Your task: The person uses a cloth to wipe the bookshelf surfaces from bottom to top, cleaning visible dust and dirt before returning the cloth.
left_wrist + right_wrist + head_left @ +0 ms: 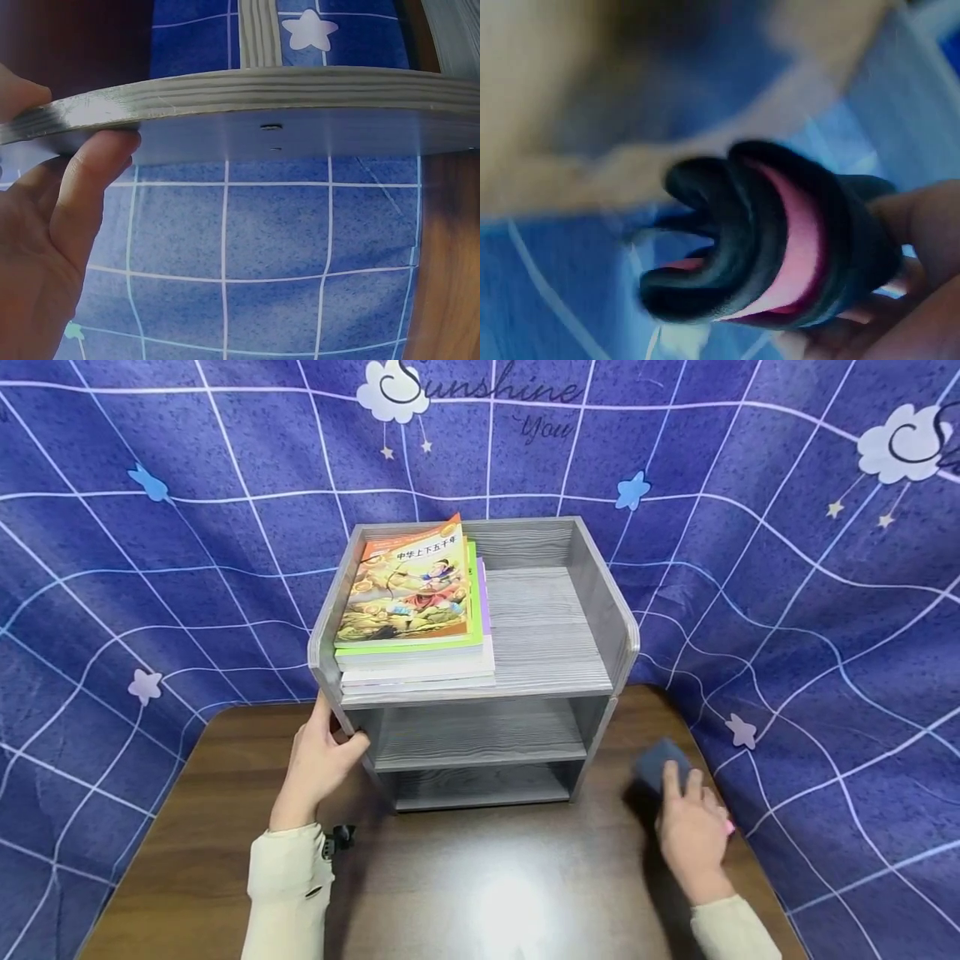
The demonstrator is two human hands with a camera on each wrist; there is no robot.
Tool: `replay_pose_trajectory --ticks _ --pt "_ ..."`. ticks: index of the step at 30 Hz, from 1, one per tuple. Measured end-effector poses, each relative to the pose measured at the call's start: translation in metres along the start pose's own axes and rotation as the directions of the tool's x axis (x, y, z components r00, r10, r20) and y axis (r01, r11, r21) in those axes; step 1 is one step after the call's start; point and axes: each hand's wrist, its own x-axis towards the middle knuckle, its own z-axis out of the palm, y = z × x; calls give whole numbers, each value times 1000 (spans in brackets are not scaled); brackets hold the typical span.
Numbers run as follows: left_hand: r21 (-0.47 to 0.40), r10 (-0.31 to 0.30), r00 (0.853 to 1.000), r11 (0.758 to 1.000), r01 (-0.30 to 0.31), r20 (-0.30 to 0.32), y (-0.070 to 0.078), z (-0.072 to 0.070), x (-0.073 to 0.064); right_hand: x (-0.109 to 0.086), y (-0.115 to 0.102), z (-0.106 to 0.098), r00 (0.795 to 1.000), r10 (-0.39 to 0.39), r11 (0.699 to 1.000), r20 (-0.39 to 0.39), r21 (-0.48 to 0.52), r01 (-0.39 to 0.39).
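A small grey wood-grain shelf [480,752] stands on the brown table. My left hand [318,768] pinches the front edge of its left side panel [300,90], thumb on one face and fingers on the other in the left wrist view. On the top tier, against that side, lies a stack of books [420,602] with an illustrated cover uppermost. To the right of the shelf, my right hand [693,831] grips a dark folded cloth [742,232], which shows a pink layer between its rolled folds. That hand is slightly blurred, low over the table's right side.
Blue grid-patterned fabric [247,552] with clouds and stars hangs behind the shelf and along both sides. The brown wooden table [450,877] reflects a bright light near its front. The shelf has two lower compartments below the top tier.
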Motion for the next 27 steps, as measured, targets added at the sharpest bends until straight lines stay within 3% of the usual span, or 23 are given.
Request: replay_pose_trajectory --ticks 2,5,6,8,11,14,17,19,21,23,25,27 --pt "4 -2 1000 1000 2 3 0 0 -1 -16 -15 9 993 -69 998 95 -1 69" --pt "11 -1 1000 1000 1 0 0 1 -1 -42 -41 16 944 -167 985 284 8 171" --pt "9 -1 1000 1000 1 0 1 1 -1 -49 -50 18 931 -183 982 315 6 191" --pt "18 2 1000 1000 -1 -9 1 0 -1 -58 -64 19 926 -200 977 321 -4 213" --pt "27 -3 1000 1000 4 -14 0 0 -1 -63 -88 20 935 -250 967 252 9 256" --pt "45 -11 1000 999 11 -17 -3 -1 0 -66 -125 23 919 -315 949 237 58 310" --pt "59 -6 1000 998 7 -15 -6 0 2 -65 -166 24 864 -370 929 342 127 348" --pt "61 -1 1000 998 2 -13 -7 1 2 -63 -191 23 798 -400 916 450 176 360" --pt "55 -7 1000 998 7 -9 -8 2 1 -63 -209 24 719 -418 907 556 213 362" --pt "49 -21 1000 999 21 -5 -10 4 0 -63 -220 27 662 -423 903 619 231 362" --pt "41 -39 999 998 39 -3 -11 5 -2 -64 -225 30 636 -419 904 648 233 359" --pt "34 -52 999 998 52 -12 -14 8 -4 -67 -225 33 628 -421 904 654 241 354"
